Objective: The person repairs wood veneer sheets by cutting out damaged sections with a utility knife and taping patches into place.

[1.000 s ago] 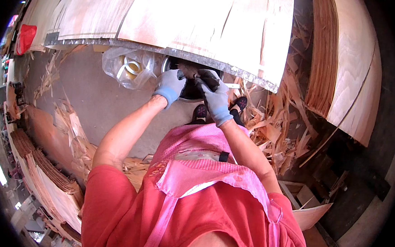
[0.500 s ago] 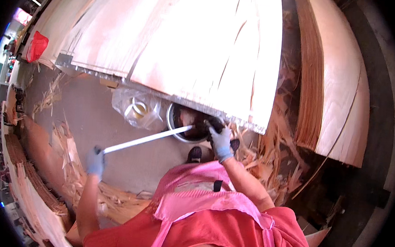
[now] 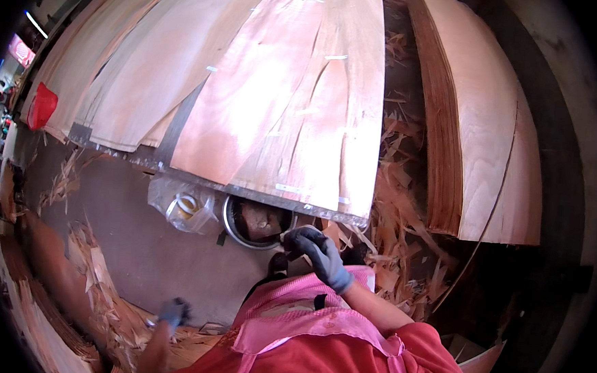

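My right hand (image 3: 318, 253), in a grey-blue glove with dark fingers, is beside the right rim of a round metal basin (image 3: 226, 224). Its fingers are bent in toward the thumb; what they hold, if anything, is too small to make out. In the basin lies a brownish block (image 3: 261, 221). Lower left, my gloved left hand (image 3: 176, 311) is smeared by motion, low over wood scraps, with a small white bit close by. Above the basin, long thin wood veneer sheets (image 3: 242, 108) lie side by side, with short white tape pieces (image 3: 336, 57) across some seams.
A clear plastic bag (image 3: 204, 220) with white and yellow rings stands left of the basin. A tall veneer stack (image 3: 483, 122) is at the right. Torn veneer strips (image 3: 399, 220) litter the floor. A red bowl-shaped thing (image 3: 42, 106) sits at the far left.
The long white strip stretched from my left hand to the basin is out of sight. My left hand has moved down and right; my right hand has drawn back from over the basin.
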Motion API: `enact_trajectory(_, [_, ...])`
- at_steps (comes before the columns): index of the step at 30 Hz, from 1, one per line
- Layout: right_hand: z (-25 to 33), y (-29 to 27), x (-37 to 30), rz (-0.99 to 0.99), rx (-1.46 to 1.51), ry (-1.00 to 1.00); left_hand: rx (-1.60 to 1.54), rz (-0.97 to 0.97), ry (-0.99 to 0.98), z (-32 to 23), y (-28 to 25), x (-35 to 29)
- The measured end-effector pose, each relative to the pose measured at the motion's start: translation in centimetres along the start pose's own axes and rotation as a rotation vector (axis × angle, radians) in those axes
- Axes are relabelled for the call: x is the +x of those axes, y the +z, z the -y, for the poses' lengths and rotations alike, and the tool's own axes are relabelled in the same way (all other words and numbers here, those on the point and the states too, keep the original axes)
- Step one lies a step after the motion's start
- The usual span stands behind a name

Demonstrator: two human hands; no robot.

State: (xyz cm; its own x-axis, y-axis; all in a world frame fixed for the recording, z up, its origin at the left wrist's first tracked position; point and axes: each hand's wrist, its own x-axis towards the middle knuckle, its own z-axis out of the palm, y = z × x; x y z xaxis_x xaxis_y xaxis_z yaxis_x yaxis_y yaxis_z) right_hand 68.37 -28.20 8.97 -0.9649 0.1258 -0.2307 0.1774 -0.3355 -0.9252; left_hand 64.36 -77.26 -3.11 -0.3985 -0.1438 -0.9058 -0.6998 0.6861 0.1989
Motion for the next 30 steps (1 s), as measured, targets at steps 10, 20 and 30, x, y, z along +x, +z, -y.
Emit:
enact_trajectory(10, [5.5,-20.0,-9.9,0.0,0.057,0.253,0.39,0.788,0.885,-31.5,30.1,-15.7])
enact_trajectory(20, [6.7,-37.0,-12.3,0.532,-0.157,0.079,0.965,0.708,1.214,-45.7,45.1,-24.9])
enact_trajectory(30, [14.6,-46.4,-3.2,0.472,-0.546,0.011,0.413,-0.023,1.212,-60.2,46.5,-28.3])
